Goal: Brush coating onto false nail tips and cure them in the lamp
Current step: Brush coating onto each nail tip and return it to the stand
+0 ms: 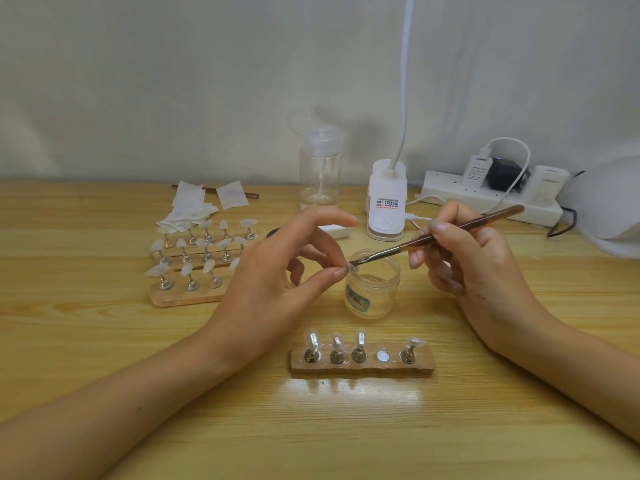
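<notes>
My left hand (277, 271) pinches a small clear nail tip (352, 269) between thumb and a fingertip, just over the rim of a clear jar (372, 292). My right hand (464, 258) grips a brown-handled brush (440, 237), and its bristles touch the nail tip. In front of me lies a wooden holder strip (362, 363) with several metal stands bearing tips and one bare magnet spot (382, 356). The white cure lamp (386, 202) with a gooseneck stands behind the jar.
To the left are more wooden strips with several stands carrying nail tips (194, 261), and white wipes (197, 206) behind them. A clear pump bottle (319, 168) stands at the back. A power strip (491, 199) with plugs and cables lies back right.
</notes>
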`<state>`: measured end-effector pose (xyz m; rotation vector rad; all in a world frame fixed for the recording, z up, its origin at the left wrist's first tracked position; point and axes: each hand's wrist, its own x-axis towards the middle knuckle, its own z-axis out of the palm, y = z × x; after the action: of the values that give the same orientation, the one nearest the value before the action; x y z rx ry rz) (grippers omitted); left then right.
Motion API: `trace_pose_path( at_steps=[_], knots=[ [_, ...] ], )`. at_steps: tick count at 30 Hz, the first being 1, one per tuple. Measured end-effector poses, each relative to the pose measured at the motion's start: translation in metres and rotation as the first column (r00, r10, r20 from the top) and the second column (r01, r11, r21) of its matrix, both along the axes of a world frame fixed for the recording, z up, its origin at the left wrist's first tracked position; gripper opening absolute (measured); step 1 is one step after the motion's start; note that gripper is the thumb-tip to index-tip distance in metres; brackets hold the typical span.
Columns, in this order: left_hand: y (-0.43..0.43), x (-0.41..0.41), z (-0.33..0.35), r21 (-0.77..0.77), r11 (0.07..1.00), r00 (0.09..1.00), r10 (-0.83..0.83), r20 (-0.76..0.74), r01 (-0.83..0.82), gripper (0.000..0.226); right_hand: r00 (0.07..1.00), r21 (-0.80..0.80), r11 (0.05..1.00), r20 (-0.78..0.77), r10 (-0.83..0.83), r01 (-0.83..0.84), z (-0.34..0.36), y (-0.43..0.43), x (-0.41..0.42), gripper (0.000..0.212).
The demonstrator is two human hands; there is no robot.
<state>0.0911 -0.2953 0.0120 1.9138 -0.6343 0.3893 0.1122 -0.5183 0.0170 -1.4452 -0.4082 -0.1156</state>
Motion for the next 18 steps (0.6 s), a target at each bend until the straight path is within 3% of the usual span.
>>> trace_pose_path(
  at_steps=[5, 9, 13, 18],
  knots=[
    [-0.0002, 0.0001, -0.0004, 0.005, 1.0, 1.0, 0.001, 0.012, -0.001, 0.043, 0.999, 0.026, 0.999, -0.01, -0.038, 0.039, 0.0, -0.0009, 0.0007, 0.029],
    [0.0003, -0.0002, -0.0002, -0.002, 1.0, 1.0, 0.004, 0.007, -0.004, 0.043, 1.0, -0.008, 1.0, 0.021, -0.004, 0.004, 0.0005, 0.0, -0.0006, 0.018],
    [-0.0001, -0.0003, -0.0002, -0.017, 1.0, 1.0, -0.001, -0.009, 0.001, 0.043, 0.998, -0.007, 0.998, -0.011, -0.059, 0.059, 0.0, -0.0002, 0.0006, 0.027],
    [0.0003, 0.0003, -0.0006, -0.018, 1.0, 1.0, -0.002, -0.015, 0.002, 0.044, 0.999, 0.011, 1.0, 0.033, 0.014, -0.014, 0.0013, 0.001, -0.0011, 0.019]
  ],
)
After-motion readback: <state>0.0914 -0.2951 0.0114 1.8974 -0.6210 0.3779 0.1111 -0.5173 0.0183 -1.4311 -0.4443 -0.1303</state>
